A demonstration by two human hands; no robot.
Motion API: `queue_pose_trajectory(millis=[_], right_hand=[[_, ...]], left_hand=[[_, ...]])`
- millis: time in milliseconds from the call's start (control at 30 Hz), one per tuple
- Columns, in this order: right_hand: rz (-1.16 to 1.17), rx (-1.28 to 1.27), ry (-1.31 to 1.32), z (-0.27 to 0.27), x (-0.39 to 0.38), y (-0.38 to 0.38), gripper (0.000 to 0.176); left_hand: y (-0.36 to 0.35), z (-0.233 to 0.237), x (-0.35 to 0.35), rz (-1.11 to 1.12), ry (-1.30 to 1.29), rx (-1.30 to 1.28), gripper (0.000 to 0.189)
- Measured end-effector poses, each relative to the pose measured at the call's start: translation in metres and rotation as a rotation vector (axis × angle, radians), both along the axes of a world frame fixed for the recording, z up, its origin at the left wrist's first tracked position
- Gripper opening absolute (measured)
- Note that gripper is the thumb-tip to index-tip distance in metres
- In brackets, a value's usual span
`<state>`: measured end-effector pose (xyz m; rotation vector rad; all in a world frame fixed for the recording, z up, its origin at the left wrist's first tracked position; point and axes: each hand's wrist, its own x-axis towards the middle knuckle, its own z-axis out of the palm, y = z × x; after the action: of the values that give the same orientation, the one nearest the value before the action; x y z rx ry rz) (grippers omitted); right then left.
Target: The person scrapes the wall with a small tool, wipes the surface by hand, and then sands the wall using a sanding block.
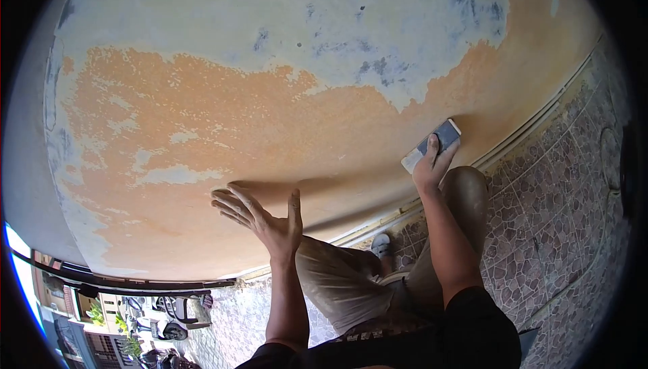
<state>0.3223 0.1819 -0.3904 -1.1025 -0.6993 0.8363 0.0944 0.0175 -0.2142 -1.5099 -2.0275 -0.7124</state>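
Observation:
My right hand (432,165) presses a flat rectangular sanding block (433,143), grey-blue on its face, against the orange wall (223,133) low down near the floor line. My left hand (260,215) is spread open with fingers apart, its fingertips resting on the same wall to the left of the block. Both forearms reach up from the bottom of the view. My bent knees in beige trousers (337,281) sit between the arms.
The wall's orange paint is worn, with pale grey patches (378,24) across the top and left. A patterned tiled floor (560,207) runs along the right. Parked scooters (172,315) and a street show at the lower left.

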Motion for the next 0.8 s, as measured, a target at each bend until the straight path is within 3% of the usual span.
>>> queue_pose_trajectory(millis=[100,267,367,567,633,800], right_hand=[[-0.014,0.050,-0.006,-0.005,-0.001,0.002,0.060],[-0.093,0.073,0.006,0.000,-0.004,0.003,0.061],[-0.085,0.079,-0.011,-0.002,-0.003,0.003,0.059],[-0.002,0.089,-0.034,-0.003,0.003,0.003,0.061],[-0.008,0.078,-0.038,0.000,0.002,0.002,0.060],[-0.031,0.110,-0.044,-0.003,0.001,0.002,0.059]], left_hand=[[0.019,-0.019,0.019,-0.051,-0.041,0.065,0.121],[0.042,-0.109,0.038,-0.160,0.381,-0.139,0.111],[0.031,-0.141,0.043,-0.184,0.307,-0.285,0.099],[0.018,-0.131,0.045,-0.200,0.252,-0.324,0.094],[0.015,-0.125,0.049,-0.194,-0.008,-0.215,0.082],[0.008,-0.109,0.051,-0.208,0.032,-0.267,0.077]])
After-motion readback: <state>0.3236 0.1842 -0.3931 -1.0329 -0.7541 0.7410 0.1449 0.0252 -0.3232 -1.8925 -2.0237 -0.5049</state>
